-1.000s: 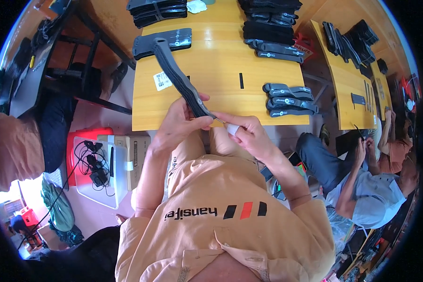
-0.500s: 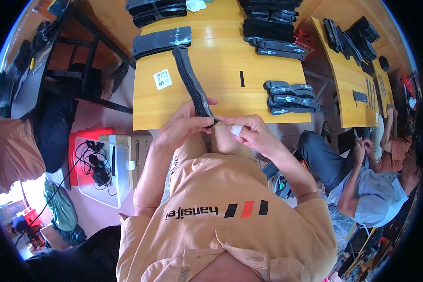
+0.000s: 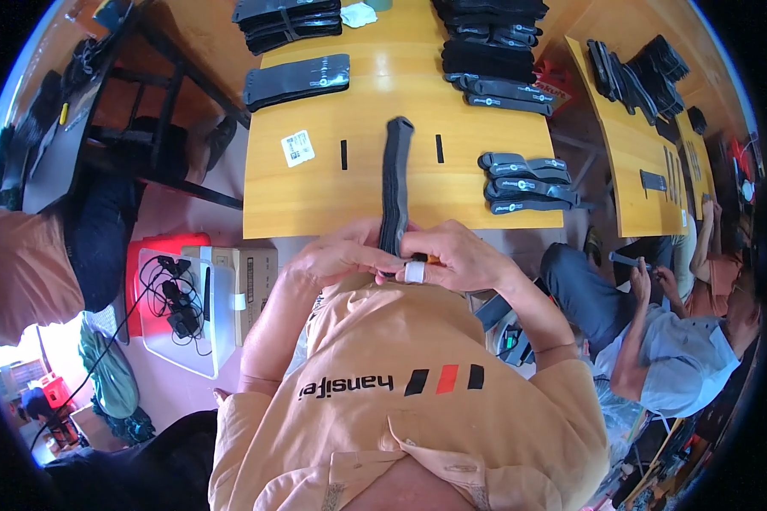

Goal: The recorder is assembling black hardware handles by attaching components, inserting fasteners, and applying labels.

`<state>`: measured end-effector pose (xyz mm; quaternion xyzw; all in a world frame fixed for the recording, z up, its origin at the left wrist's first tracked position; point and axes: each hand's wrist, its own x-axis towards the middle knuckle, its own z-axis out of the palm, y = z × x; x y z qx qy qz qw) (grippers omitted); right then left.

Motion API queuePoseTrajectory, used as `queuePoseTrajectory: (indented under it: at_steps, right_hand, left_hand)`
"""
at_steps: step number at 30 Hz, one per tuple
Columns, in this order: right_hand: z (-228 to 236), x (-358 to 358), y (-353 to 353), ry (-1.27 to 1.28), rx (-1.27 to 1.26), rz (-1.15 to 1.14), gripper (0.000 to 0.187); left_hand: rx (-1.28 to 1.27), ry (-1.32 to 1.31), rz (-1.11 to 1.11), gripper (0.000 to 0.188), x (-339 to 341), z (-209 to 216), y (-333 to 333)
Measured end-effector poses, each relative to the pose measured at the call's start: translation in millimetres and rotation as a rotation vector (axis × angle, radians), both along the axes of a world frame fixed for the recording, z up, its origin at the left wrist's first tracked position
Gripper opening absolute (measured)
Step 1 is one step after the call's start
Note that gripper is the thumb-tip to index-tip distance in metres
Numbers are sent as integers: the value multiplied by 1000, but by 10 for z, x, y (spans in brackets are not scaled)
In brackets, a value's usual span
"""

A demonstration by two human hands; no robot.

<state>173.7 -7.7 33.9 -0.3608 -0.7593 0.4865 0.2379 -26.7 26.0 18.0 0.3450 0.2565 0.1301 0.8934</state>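
Strap bundle: the dark bundle (image 3: 396,179) is held over the tabletop's near edge (image 3: 315,228), between two dark strips (image 3: 344,155).
Left hand: fingers (image 3: 362,254) are wrapped around its lower end.
Right hand: curled beside it (image 3: 460,257); a small orange item (image 3: 433,259) is gripped, partly hidden.
Room: bounded by the white label (image 3: 297,148) leftward and strap pile (image 3: 524,183) by the right edge.

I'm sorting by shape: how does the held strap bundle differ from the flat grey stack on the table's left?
The strap bundle is in the left hand; the grey stack lies on the table. The strap bundle shows a narrow side; the grey stack, a broad top. The strap bundle runs up the view; the grey stack, across. Both look long and dark.
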Motion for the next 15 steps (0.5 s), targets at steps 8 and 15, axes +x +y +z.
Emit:
queuePoseTrajectory:
  at_steps: [8, 15]
  right_hand:
    - [-81, 44, -118, 252, -215, 118, 6]
    - [-192, 103, -192, 737, -1054, -136, 15]
  left_hand:
    - [-151, -171, -78, 53, 39, 12, -137]
    - [-154, -180, -90, 51, -50, -3, -207]
